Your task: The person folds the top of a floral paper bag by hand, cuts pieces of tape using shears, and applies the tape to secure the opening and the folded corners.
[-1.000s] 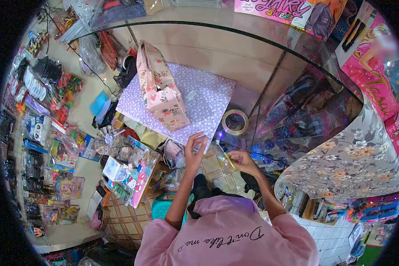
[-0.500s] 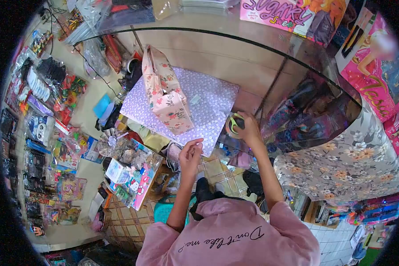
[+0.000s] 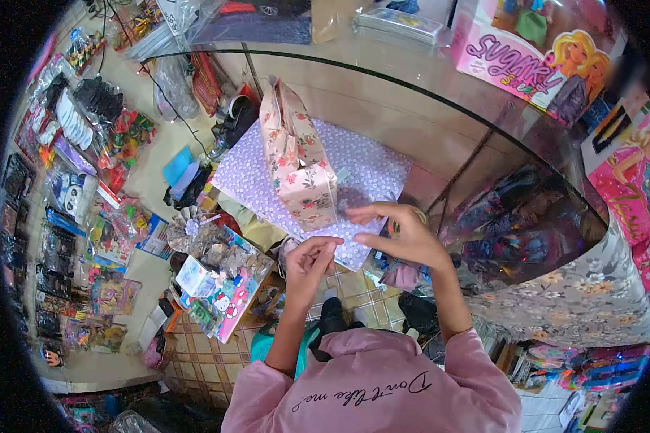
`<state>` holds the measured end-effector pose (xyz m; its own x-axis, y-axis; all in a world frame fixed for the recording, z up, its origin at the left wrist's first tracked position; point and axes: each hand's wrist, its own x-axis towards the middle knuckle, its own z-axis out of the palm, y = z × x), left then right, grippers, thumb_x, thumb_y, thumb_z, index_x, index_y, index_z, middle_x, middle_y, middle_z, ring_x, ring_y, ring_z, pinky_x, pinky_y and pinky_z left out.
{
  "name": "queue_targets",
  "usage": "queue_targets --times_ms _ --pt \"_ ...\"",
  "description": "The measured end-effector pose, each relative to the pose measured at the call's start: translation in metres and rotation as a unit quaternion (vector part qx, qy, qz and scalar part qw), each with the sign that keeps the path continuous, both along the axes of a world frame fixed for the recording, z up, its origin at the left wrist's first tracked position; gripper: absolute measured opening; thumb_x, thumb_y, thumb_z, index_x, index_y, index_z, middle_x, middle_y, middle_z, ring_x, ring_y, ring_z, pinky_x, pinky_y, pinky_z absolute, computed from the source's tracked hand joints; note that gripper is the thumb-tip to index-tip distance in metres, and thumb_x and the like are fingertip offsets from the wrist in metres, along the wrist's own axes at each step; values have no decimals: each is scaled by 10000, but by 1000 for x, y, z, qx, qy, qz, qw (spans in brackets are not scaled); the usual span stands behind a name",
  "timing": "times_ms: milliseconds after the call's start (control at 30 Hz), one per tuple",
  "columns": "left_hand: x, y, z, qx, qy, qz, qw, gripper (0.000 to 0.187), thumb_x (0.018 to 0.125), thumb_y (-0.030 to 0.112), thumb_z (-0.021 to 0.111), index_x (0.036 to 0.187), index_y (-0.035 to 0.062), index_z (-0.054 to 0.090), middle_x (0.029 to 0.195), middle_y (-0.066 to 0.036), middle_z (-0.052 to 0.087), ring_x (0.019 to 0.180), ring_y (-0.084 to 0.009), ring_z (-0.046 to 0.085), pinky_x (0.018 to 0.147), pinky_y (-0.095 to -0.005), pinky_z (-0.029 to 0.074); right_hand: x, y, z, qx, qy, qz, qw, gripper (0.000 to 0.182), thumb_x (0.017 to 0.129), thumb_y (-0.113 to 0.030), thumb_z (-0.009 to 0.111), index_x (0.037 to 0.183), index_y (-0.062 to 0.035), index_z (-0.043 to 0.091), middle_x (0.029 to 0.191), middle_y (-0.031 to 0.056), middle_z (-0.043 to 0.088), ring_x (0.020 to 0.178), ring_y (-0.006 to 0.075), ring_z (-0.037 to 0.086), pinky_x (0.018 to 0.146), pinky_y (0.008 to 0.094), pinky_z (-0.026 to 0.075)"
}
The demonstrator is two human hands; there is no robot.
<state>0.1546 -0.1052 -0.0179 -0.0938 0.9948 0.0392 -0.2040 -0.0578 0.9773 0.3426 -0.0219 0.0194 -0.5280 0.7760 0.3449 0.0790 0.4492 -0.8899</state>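
A parcel in pink floral paper (image 3: 310,191) stands on a sheet of lilac floral paper (image 3: 372,155), its upper end folded and partly open. My left hand (image 3: 312,263) is at the near edge of the lilac sheet, with thumb and forefinger pinched together. Anything between those fingertips is too small to make out. To the right, my right hand (image 3: 406,234) reaches toward the left one over the sheet's near right corner, thumb and fingers apart, holding nothing I can see. Partly hidden behind it is a green-edged round item (image 3: 393,227).
A glass counter edge (image 3: 383,68) curves behind the sheet, with doll boxes (image 3: 520,65) at the right. Packaged goods (image 3: 68,195) fill the left side. A board with a cartoon cat (image 3: 227,307) and small items lies nearby. Grey floral paper (image 3: 556,307) hangs at right.
My right hand has let go of the green-edged round item and moved left toward my left hand. My left hand stays pinched. The view has shifted, so the surroundings appear farther right.
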Motion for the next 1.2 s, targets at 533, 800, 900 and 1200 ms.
queue_targets --times_ms 533,800,900,1200 --pt "-43 47 36 242 365 199 877 256 742 37 741 998 39 725 871 -72 683 837 -233 607 787 -341 462 -41 48 41 97 -47 15 994 109 811 -109 715 872 -23 691 797 101 680 680 184 607 644 311 463" --pt "-66 73 34 260 367 344 824 401 670 112 805 1016 39 615 1057 -120 612 1075 -325 538 978 -438 373 -44 76 53 6 -72 2 997 132 812 -85 717 910 4 707 805 38 686 716 85 542 656 266 427" --pt "-64 70 34 288 427 323 794 222 674 139 801 852 110 672 1152 -125 563 1171 -347 436 1019 -480 303 -48 80 50 -4 -85 27 996 128 830 -100 708 900 7 707 816 36 691 722 79 533 663 253 422" --pt "-66 76 26 303 532 234 756 203 658 248 803 857 213 775 1290 -148 450 1246 -341 335 1082 -500 215 -51 92 46 -21 -115 24 993 152 828 -153 696 890 -15 707 821 77 714 741 143 646 660 300 461"
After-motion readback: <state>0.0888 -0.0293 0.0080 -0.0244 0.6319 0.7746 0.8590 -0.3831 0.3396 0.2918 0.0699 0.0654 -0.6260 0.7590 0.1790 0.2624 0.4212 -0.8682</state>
